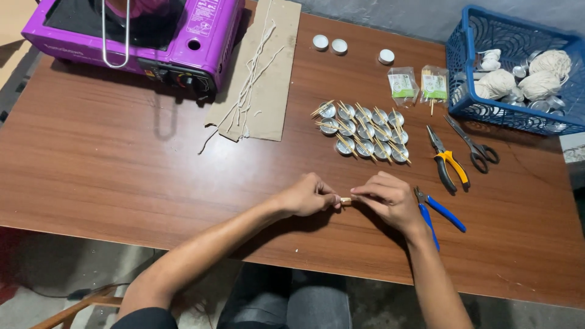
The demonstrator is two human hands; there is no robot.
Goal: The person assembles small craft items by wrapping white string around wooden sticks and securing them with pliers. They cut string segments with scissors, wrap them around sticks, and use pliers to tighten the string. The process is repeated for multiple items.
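Pinching a small, pale tan wooden piece [346,200] between their fingertips, the left hand [308,195] and right hand [390,200] are both clenching on it just above the brown wooden surface [122,158], near its front edge. It is looking light, stiff and easily dropped, so a fingertip grip at each end seems best. Blue-handled pliers [440,212] are lying beside the right hand, with rows of small silver metal cups holding wooden sticks [364,131] sitting farther back.
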